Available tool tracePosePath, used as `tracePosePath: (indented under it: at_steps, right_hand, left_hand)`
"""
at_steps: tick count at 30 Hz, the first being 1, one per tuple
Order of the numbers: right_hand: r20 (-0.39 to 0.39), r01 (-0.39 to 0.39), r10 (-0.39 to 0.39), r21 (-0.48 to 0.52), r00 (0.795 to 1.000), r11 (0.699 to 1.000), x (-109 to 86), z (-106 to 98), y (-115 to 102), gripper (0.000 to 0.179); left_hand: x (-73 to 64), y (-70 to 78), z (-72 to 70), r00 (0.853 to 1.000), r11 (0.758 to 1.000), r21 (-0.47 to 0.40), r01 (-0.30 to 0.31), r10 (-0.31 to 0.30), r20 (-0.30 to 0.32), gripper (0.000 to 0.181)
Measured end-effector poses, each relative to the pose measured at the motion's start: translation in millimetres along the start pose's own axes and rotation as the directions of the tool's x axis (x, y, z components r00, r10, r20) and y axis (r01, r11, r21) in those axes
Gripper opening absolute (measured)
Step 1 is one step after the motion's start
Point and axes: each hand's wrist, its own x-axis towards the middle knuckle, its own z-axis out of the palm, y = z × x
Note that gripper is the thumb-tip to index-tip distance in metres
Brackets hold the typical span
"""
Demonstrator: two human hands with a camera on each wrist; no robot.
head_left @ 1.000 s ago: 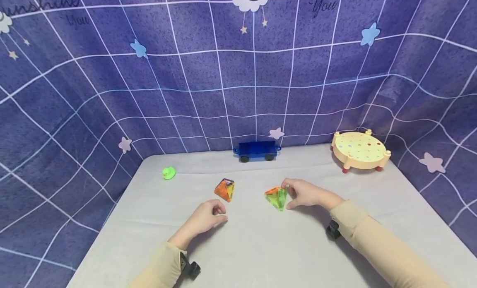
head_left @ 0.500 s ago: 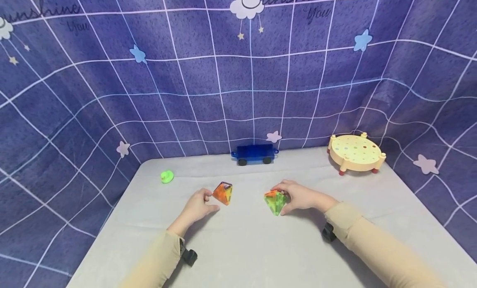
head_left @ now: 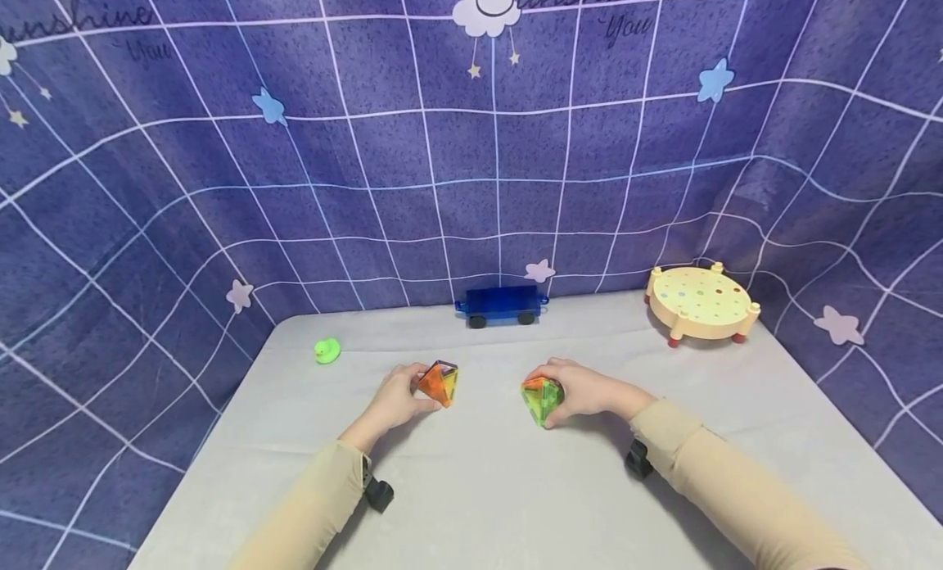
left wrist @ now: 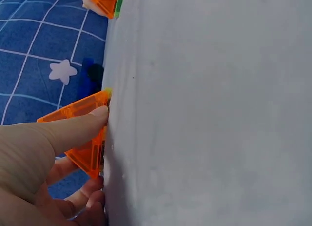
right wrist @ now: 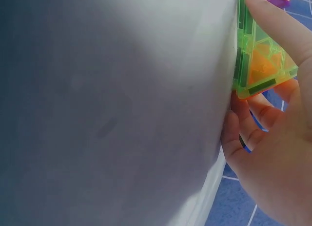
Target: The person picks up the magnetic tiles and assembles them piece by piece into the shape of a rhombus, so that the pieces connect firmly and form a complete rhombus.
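Two small pyramids of see-through magnetic tiles sit on the table, apart from each other. The left one, an orange and yellow pyramid (head_left: pixel 438 384) with a purple edge, is held by my left hand (head_left: pixel 396 400). In the left wrist view the thumb lies across its orange face (left wrist: pixel 89 155), and other fingers are on the far side. My right hand (head_left: pixel 585 390) grips the green and orange pyramid (head_left: pixel 540 400) from its right side. The right wrist view has the thumb along the green tile (right wrist: pixel 245 55), with fingers curled behind and below it.
A blue toy wagon base (head_left: pixel 503 304) with black wheels stands at the table's back edge. A green toy duck (head_left: pixel 327 350) is at the back left, and a cream round pegged stand (head_left: pixel 703 300) at the back right. A purple-blue grid curtain (head_left: pixel 412 160) hangs behind the grey-white table (head_left: pixel 479 504).
My left hand has reached forward to the orange pyramid and taken hold of it. My right hand has closed its fingers around the green pyramid. The head view has shifted slightly.
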Motion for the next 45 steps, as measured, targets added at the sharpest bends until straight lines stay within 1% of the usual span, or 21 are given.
tracePosePath:
  at_steps: [4, 8, 12, 19, 26, 30, 34, 37, 41, 45]
  right_hand:
    - [-0.002, -0.010, 0.010, 0.017, 1.000, 1.000, 0.3, -0.3, 1.7, 0.071]
    - [-0.003, -0.061, 0.061, 0.016, 0.998, 0.998, 1.2, -1.3, 2.6, 0.067]
    - [-0.007, -0.089, 0.089, 0.006, 0.996, 0.996, 1.4, -2.4, 1.9, 0.064]
    - [-0.009, -0.107, 0.106, -0.009, 0.994, 0.994, -0.3, -4.0, -0.9, 0.060]
    - [-0.024, -0.098, 0.099, 0.016, 0.995, 0.995, -0.8, -6.5, -2.2, 0.056]
    - [-0.034, -0.092, 0.093, 0.033, 0.995, 0.995, -1.8, -6.9, -2.2, 0.054]
    - [-0.048, -0.086, 0.088, 0.048, 0.995, 0.995, -0.9, -6.2, -0.6, 0.054]
    - [-0.056, -0.075, 0.078, 0.063, 0.995, 0.995, 0.5, -5.9, 0.6, 0.054]
    - [-0.054, -0.080, 0.085, 0.090, 0.995, 0.993, 1.1, -6.0, 0.3, 0.053]
    - [-0.054, -0.096, 0.102, 0.098, 0.993, 0.991, 1.6, -6.3, -0.7, 0.052]
  left_hand:
    - [2.8, 0.1, 2.6, 0.999, 0.999, -0.015, -0.039, 0.039, -0.016, 0.052]
    - [4.4, 1.8, 6.3, 0.993, 0.993, -0.027, -0.116, 0.116, -0.018, 0.045]
    - [5.2, 7.7, 11.4, 0.983, 0.982, -0.049, -0.181, 0.182, 0.008, 0.046]
    - [4.1, 23.0, 20.5, 0.971, 0.973, -0.059, -0.221, 0.225, 0.074, 0.055]
    - [7.5, 35.2, 31.5, 0.949, 0.956, -0.067, -0.287, 0.293, 0.118, 0.052]
    - [10.6, 43.5, 38.2, 0.941, 0.950, -0.082, -0.302, 0.310, 0.137, 0.052]
    - [13.7, 52.0, 44.2, 0.940, 0.950, -0.089, -0.300, 0.311, 0.143, 0.051]
    - [15.9, 57.1, 48.6, 0.936, 0.946, -0.089, -0.311, 0.321, 0.144, 0.049]
    - [18.2, 62.8, 53.3, 0.929, 0.941, -0.087, -0.328, 0.338, 0.152, 0.048]
    - [19.3, 66.9, 56.2, 0.931, 0.944, -0.078, -0.320, 0.328, 0.158, 0.045]
